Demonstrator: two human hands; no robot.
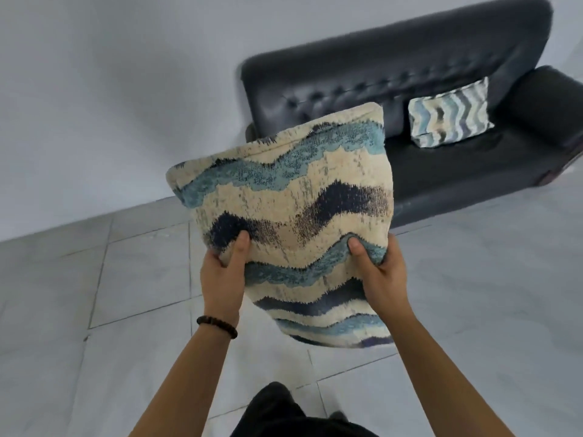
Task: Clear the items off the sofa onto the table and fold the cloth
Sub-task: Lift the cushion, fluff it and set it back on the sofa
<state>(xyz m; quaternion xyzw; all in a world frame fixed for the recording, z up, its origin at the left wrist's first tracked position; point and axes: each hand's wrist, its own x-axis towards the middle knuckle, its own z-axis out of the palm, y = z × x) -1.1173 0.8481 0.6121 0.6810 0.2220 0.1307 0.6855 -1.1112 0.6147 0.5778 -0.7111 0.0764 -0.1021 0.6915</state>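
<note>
I hold a cream cushion with blue and navy wavy bands (290, 197) up in the air in front of me, over the tiled floor. My left hand (222, 272) grips its lower left side with the thumb pressed into the fabric. My right hand (378, 272) grips the lower right side the same way. Behind it stands a dark tufted leather sofa (441, 171). A second, smaller wavy-striped cushion (449, 113) leans against the sofa's backrest near the right armrest. No table or cloth is in view.
Grey floor tiles (94, 310) stretch to the left and in front of the sofa. A plain pale wall (126, 89) runs behind it. My dark trouser leg and shoe (277, 405) show at the bottom.
</note>
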